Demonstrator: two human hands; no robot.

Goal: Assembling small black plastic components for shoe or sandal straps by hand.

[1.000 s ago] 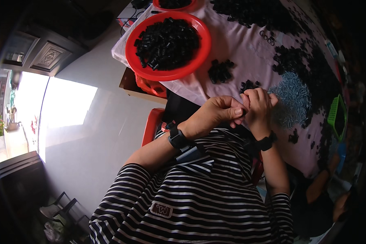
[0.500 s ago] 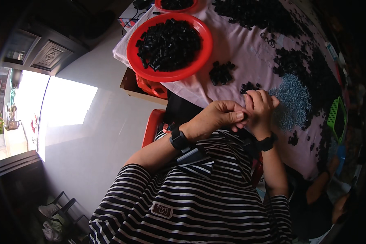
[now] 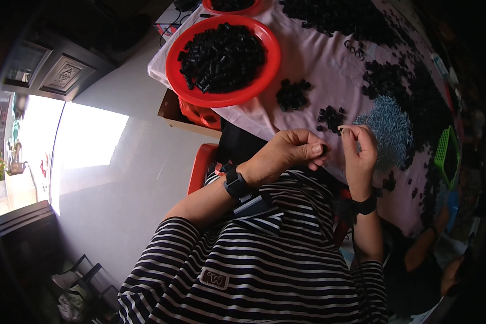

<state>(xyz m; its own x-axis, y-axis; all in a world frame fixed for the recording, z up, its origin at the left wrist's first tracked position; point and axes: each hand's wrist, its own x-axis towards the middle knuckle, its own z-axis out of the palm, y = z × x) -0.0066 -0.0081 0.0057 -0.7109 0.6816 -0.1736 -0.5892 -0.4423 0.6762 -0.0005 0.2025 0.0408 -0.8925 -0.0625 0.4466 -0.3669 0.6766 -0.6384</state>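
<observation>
The red basin [image 3: 272, 59] is heaped with black parts [image 3: 221, 59], apparently finished; right of it, loose black pieces [image 3: 337, 19] and blue pins [image 3: 386, 127] appear unprocessed. Below-right of the basin, the hands are apart: the left hand [image 3: 283, 154] pinches one dark piece [image 3: 323, 148]; the right hand's [image 3: 360, 156] grip cannot be determined.

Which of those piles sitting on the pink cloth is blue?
The blue pile is the one just right of the right hand in the picture; its pale blue pieces set it apart, since the other piles are black.
</observation>
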